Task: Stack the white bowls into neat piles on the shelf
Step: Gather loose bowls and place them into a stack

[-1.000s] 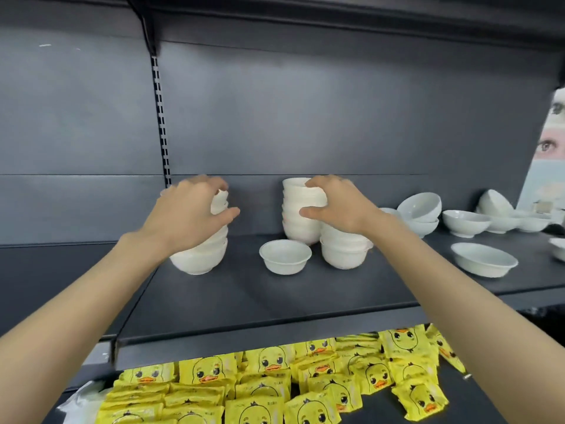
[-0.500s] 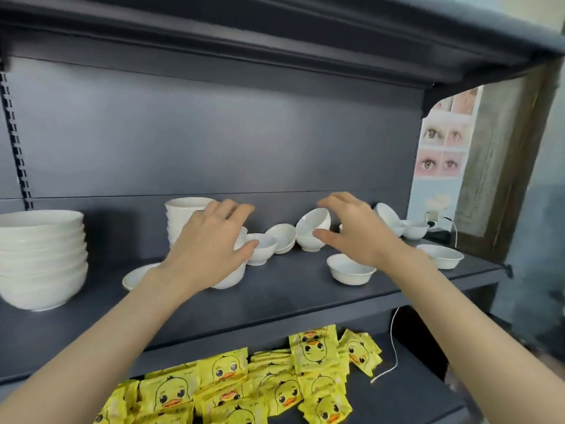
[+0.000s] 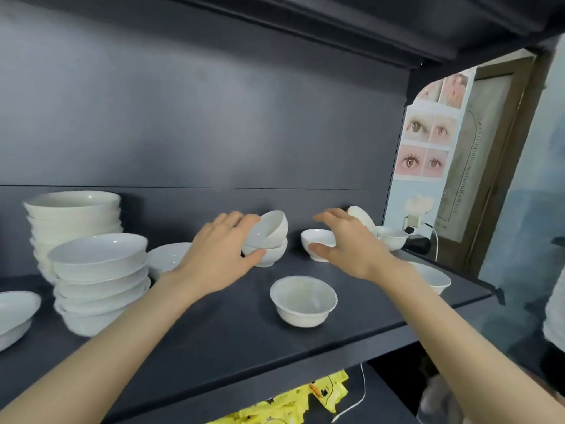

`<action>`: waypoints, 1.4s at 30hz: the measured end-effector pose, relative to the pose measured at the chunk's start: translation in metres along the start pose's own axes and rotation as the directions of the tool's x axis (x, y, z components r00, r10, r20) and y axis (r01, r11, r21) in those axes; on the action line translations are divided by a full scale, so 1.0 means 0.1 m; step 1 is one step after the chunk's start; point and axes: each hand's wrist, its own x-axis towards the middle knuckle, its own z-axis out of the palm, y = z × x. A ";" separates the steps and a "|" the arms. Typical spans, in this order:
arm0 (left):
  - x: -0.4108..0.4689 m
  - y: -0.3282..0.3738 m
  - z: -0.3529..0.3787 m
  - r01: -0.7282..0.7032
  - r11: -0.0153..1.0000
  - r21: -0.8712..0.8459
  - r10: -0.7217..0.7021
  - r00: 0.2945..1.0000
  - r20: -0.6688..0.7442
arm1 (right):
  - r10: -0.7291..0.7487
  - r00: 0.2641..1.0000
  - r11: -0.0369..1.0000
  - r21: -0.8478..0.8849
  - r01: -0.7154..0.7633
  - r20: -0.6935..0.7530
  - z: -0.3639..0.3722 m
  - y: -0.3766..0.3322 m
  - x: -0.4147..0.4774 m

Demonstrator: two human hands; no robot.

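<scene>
White bowls stand along a dark shelf. My left hand grips a small pair of bowls: its fingers curl over the rim of the tilted top bowl and its thumb presses the lower bowl. My right hand arches over a small bowl, thumb touching its front wall, fingers spread above the rim. Two piles stand at the left, a tall one behind and a shorter one in front. A loose bowl sits near the shelf's front edge.
A shallow bowl lies at the far left and another behind my left wrist. More bowls sit at the right end. Yellow duck packets and a white cable lie on the lower shelf. A poster hangs at the right.
The view has swung right along the shelf. Both hands have left the piles at the left and reached the small bowls in the middle; my left hand has closed on the tilted pair.
</scene>
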 end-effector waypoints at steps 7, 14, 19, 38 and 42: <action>0.52 -0.19 0.70 0.102 0.994 -0.046 -0.097 0.990 0.101 | -0.041 0.996 0.997 0.069 0.035 0.084 0.44 0.50 0.69; 0.78 -0.42 1.14 0.212 0.968 -0.137 -0.189 0.968 0.164 | -0.192 0.977 0.956 0.242 0.164 0.096 0.83 0.82 1.31; 0.89 -0.47 1.29 0.237 0.953 -0.187 -0.208 0.964 0.166 | -0.309 0.947 0.873 0.421 0.246 0.088 1.07 0.97 1.65; 0.94 -0.41 1.42 0.088 0.981 -0.175 -0.081 0.996 0.044 | -0.286 0.955 0.731 0.663 0.163 0.080 1.45 1.14 1.89; 0.95 -0.45 1.40 0.047 0.992 -0.119 -0.039 0.997 0.071 | -0.249 0.964 0.744 0.655 0.133 0.087 1.49 1.13 1.85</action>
